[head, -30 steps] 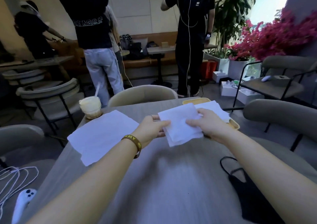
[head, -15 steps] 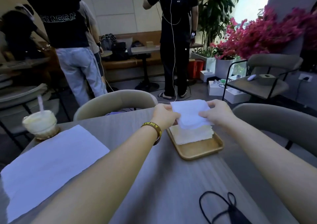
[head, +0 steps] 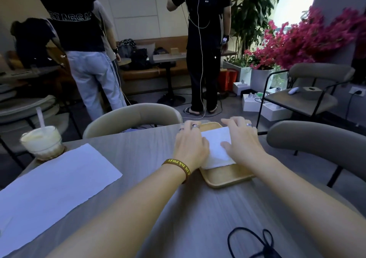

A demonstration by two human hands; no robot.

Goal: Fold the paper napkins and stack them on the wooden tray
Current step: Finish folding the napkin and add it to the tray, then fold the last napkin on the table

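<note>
While both hands lie flat with fingers straight, the left hand [head: 191, 147] at the left edge of the folded napkins [head: 216, 149] and the right hand [head: 244, 143] pressing on top, the stack sits on the wooden tray [head: 227, 180]. I judge that a careless lift could drag the top sheet askew or shove the light tray. The grey worktop [head: 138, 151] also carries an unfolded napkin [head: 55, 182] just beside an iced drink [head: 41, 143], where a spill would ruin it, and a black mask [head: 257, 244] nearer me. Beyond are padded chairs [head: 130, 115], people standing [head: 206, 40] and pink flowers [head: 309, 40].
</note>
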